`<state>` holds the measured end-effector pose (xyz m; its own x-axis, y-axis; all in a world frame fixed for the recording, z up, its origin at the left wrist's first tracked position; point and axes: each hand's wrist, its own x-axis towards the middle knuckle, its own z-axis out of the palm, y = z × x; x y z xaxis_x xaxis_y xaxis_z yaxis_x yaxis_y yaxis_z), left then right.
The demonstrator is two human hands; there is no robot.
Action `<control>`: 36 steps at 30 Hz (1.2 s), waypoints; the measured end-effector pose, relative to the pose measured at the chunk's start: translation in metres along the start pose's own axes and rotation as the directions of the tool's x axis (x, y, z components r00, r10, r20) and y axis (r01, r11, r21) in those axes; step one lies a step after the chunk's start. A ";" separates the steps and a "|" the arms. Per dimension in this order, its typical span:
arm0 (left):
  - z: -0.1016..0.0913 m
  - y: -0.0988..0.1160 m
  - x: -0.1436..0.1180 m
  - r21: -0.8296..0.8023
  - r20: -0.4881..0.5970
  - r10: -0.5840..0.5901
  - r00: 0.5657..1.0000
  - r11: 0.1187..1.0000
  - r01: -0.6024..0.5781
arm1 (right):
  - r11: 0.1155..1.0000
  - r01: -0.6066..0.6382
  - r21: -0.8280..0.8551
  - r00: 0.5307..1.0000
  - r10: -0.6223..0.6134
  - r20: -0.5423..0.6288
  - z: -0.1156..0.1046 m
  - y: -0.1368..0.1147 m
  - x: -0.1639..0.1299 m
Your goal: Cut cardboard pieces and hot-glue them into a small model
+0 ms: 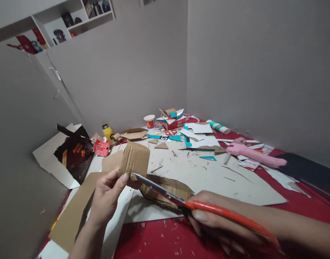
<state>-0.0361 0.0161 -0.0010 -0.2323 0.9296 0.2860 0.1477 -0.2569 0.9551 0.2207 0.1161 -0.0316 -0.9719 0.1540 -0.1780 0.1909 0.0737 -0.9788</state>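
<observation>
Where grey walls corner, scrap-littered red table point(154, 241); left hand point(107, 196) fingers pinching cardboard piece point(134, 160), right hand point(216, 223) gripping scissors point(181, 199).

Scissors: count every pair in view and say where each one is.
2. One pair of orange-handled scissors is in the right hand, blades at the cardboard piece held by the left hand. A red-handled pair lies among the far scraps. Others may be buried.

Corrugated cardboard piece point(134, 160) upright, orange-handled scissors point(165, 192) at its edge.
</observation>
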 end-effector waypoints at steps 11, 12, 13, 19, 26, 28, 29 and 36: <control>-0.002 0.003 0.000 0.024 0.013 -0.002 1.000 1.000 0.002 | 1.000 -0.014 -0.024 1.000 0.014 -0.007 0.000 -0.005 -0.002; -0.002 0.003 0.001 0.015 0.021 -0.007 1.000 1.000 0.006 | 1.000 -0.005 -0.012 1.000 0.005 -0.010 0.000 -0.004 -0.001; -0.002 0.003 0.002 0.006 0.029 -0.010 1.000 1.000 0.010 | 1.000 0.008 -0.003 1.000 -0.008 -0.017 0.000 -0.003 -0.001; -0.001 0.003 0.001 -0.023 0.073 -0.020 0.997 1.000 0.022 | 0.999 0.047 -0.001 0.999 -0.047 -0.027 0.001 0.004 -0.001; 0.000 0.005 0.000 -0.026 0.115 -0.011 0.993 1.000 0.014 | 0.999 0.041 0.000 0.998 -0.041 -0.046 0.005 0.004 -0.002; -0.001 0.006 0.001 -0.024 0.133 -0.008 0.991 1.000 0.011 | 0.999 0.040 -0.017 0.998 -0.041 -0.057 0.006 0.003 -0.003; -0.001 0.006 0.001 -0.025 0.142 -0.007 0.990 1.000 0.011 | 0.999 0.035 -0.029 0.998 -0.037 -0.053 0.006 0.002 -0.004; -0.002 0.005 0.001 -0.016 0.114 -0.026 0.993 0.999 0.028 | 0.980 0.058 -0.190 0.996 -0.070 -0.057 -0.002 -0.005 -0.004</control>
<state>-0.0373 0.0151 0.0044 -0.1252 0.9600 0.2505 0.1261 -0.2351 0.9638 0.2239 0.1173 -0.0255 -0.9735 0.2044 -0.1027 0.1566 0.2682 -0.9506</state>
